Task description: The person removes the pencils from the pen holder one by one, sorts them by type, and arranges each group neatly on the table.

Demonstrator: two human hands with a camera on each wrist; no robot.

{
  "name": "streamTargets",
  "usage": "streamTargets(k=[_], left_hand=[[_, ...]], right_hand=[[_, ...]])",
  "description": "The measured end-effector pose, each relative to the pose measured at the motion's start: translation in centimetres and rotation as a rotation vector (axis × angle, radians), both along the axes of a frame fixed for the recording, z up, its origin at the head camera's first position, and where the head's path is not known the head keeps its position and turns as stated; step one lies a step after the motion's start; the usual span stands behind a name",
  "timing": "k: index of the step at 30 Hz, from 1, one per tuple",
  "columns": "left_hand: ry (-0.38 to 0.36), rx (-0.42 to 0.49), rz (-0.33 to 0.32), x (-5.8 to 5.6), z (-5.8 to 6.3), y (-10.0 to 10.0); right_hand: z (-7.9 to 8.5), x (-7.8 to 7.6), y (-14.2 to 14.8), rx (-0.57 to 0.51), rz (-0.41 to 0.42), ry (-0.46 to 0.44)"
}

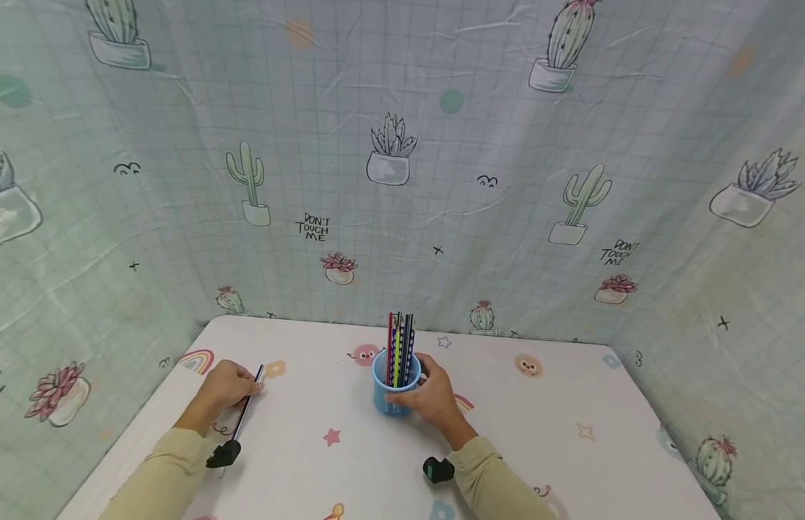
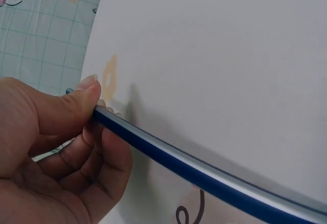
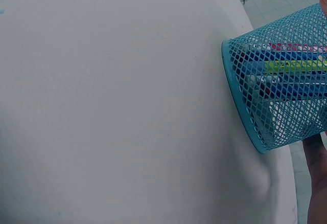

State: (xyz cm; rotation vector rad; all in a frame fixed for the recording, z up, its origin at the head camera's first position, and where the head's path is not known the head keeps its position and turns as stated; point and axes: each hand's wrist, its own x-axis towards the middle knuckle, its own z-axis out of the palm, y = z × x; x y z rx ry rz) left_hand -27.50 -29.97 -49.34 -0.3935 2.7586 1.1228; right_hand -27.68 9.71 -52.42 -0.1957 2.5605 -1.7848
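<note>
On the left side of the table, my left hand (image 1: 228, 384) pinches a long blue and silver striped pencil (image 2: 194, 165) near one end, between thumb and fingers. The pencil slants back toward the wrist. My right hand (image 1: 434, 393) grips a light blue mesh pencil cup (image 1: 382, 401) around its right side, thumb across the front. Several pencils (image 1: 398, 354) stand upright in the cup, among them red, yellow-green and dark blue patterned ones. Through the mesh in the right wrist view, the lower ends of the pencils (image 3: 291, 66) show near the cup's base.
A white tabletop (image 1: 298, 404) printed with stars, rainbows and smiling faces lies under both hands. Behind it and at its sides hangs a pale green cloth (image 1: 350, 217) with cactus drawings. A black wrist device (image 1: 437, 470) sits by each sleeve.
</note>
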Motion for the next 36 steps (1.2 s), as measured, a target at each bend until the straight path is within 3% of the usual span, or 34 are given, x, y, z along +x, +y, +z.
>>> streamTargets(k=[10,16,29,36], left_hand=[[-0.015,0.028,-0.014,0.5,-0.1,-1.1],[-0.010,0.075,-0.039,0.5,-0.7,-1.1],[-0.051,0.109,0.002,0.8,-1.2,-1.6],[-0.060,0.102,0.012,0.4,-1.2,-1.4]], right_hand=[[-0.1,-0.1,-0.6,-0.010,0.012,0.001],[0.0,0.3,-0.4,0.011,-0.010,0.002],[-0.3,0.3,-0.5,0.010,0.005,0.008],[0.0,0.3,-0.4,0.009,-0.011,0.010]])
